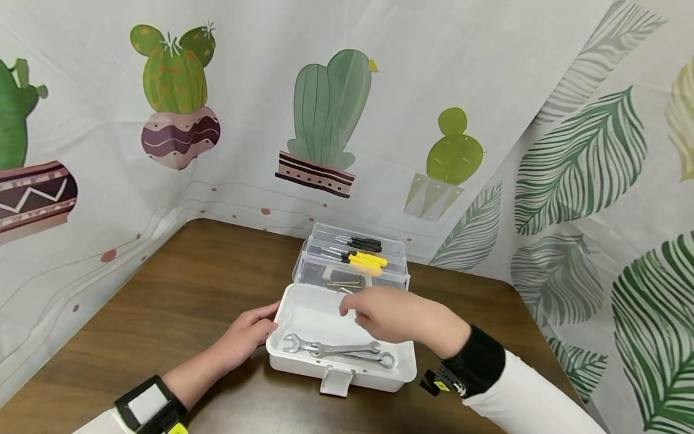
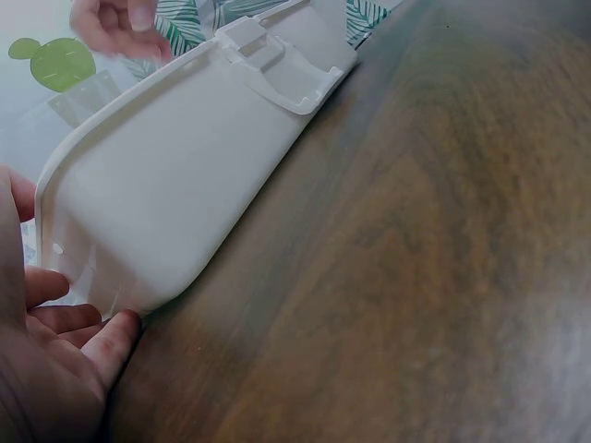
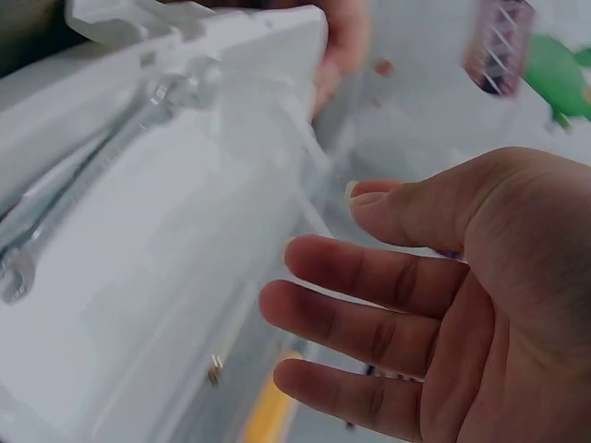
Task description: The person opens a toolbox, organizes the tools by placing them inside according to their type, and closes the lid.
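Observation:
A white toolbox (image 1: pixel 314 316) stands open on the table, with two metal wrenches, an upper wrench (image 1: pixel 347 349) and a lower wrench (image 1: pixel 379 357), crossing along its front inside wall. My left hand (image 1: pixel 246 334) rests against the box's left side, thumb near the rim and fingertips on the outer wall (image 2: pixel 138 221). Over the back of the box hovers my right hand (image 1: pixel 393 313), palm down in the head view. The right wrist view shows its fingers (image 3: pixel 360 323) spread and loosely bent, holding nothing.
Behind the box, clear stepped trays (image 1: pixel 320 244) hold black screwdrivers (image 1: pixel 365 243), yellow-handled screwdrivers (image 1: pixel 368 260) and thin metal L-shaped keys (image 1: pixel 344 284). A front latch (image 1: pixel 337 381) hangs from the box. The brown table (image 1: pixel 228 265) meets a cactus-printed cloth (image 1: pixel 244 120) at the back.

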Demonstrator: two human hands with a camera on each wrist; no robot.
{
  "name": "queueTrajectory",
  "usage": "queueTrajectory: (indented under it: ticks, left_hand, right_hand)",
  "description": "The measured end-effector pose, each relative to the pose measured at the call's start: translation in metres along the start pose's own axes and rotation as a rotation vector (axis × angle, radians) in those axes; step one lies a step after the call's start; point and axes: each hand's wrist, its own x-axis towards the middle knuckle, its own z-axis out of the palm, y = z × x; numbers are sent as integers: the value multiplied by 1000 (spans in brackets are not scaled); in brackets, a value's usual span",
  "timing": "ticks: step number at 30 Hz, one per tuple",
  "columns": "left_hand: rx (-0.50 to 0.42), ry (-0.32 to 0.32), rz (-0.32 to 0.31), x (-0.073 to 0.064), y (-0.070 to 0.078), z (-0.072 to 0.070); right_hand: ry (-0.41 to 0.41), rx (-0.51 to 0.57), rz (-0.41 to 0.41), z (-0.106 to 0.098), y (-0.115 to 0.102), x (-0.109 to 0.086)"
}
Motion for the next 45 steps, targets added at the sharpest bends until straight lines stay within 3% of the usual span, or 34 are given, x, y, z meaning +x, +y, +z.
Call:
queueTrajectory:
  ticks: [7, 11, 14, 17, 31, 39, 45]
  left_hand:
    - [6, 12, -2, 1, 1, 3]
    - [6, 6, 2, 1, 2, 3]
    - [7, 5, 0, 2, 1, 3]
    - [13, 9, -4, 3, 0, 2]
    - [8, -20, 14, 7, 4, 5]
    - [6, -12, 8, 3, 2, 0]
    - [7, -6, 2, 0, 1, -1]
  right_hand:
    - [292, 89, 15, -3, 35, -51]
    - [435, 157, 103, 7, 57, -81]
    - [480, 213, 189, 18, 70, -100]
    - [482, 250, 270, 30, 81, -117]
    - [340, 390, 586, 65, 127, -177]
    - [299, 460, 659, 81, 150, -184]
    - [277, 429, 657, 96, 162, -174]
